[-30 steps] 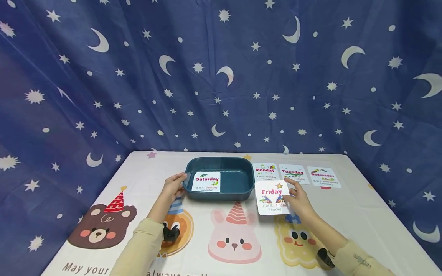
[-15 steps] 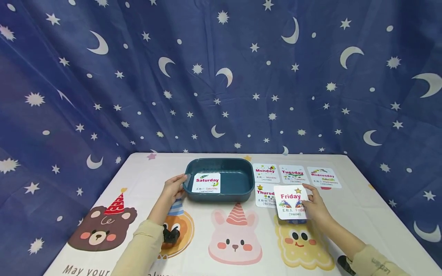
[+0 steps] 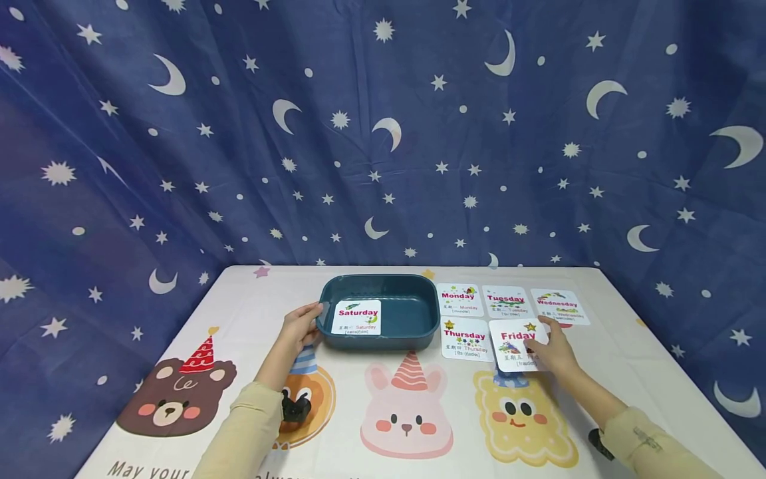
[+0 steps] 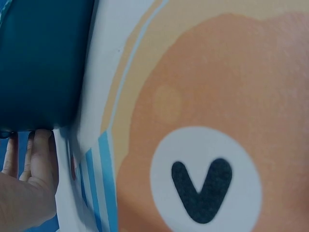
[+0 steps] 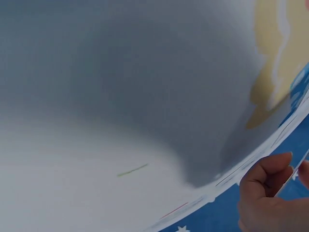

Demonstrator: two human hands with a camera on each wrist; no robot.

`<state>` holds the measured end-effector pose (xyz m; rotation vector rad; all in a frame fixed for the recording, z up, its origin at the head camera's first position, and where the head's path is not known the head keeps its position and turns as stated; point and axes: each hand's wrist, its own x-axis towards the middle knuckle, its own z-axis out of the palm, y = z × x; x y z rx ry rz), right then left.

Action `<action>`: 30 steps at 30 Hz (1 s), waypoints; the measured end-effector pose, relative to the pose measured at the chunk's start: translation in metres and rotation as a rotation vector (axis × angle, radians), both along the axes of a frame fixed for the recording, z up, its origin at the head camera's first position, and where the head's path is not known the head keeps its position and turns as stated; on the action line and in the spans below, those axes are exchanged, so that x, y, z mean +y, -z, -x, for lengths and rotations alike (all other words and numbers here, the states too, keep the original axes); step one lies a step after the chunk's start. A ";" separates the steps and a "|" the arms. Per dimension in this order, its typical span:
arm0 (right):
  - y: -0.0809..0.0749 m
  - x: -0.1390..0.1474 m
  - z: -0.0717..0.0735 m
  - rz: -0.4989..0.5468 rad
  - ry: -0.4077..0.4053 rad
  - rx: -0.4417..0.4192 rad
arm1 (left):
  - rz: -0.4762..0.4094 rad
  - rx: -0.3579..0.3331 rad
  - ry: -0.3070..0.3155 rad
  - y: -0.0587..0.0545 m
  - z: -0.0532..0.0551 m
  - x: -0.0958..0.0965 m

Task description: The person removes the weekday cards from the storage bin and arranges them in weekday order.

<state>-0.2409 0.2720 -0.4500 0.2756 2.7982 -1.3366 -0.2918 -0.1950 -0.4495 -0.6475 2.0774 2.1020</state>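
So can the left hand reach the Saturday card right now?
Probably yes. The Saturday card is in the tray, at the end close to the left hand, with nothing covering it. That hand grips the tray, so it may need to let go first.

Lower right in the head view, the right grip (image 3: 556,350) partly hides the Friday card (image 3: 510,349); the bottom edge crops both sleeves (image 3: 242,429).

Bright, even head view; dimmer wrist views, the right with a broad, soft-edged shadow (image 5: 145,82) across the tablecloth (image 5: 72,164)
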 end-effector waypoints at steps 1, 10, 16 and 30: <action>0.000 0.001 0.002 -0.007 0.002 -0.006 | 0.001 -0.002 -0.001 0.000 0.000 0.000; 0.006 0.008 0.014 -0.043 0.013 -0.040 | -0.020 0.016 -0.003 0.000 -0.001 -0.001; 0.012 0.009 0.022 -0.084 -0.005 -0.048 | -0.020 0.017 -0.007 0.001 -0.001 0.000; 0.016 0.001 0.027 -0.164 -0.011 -0.024 | -0.020 0.018 -0.010 0.001 0.000 -0.001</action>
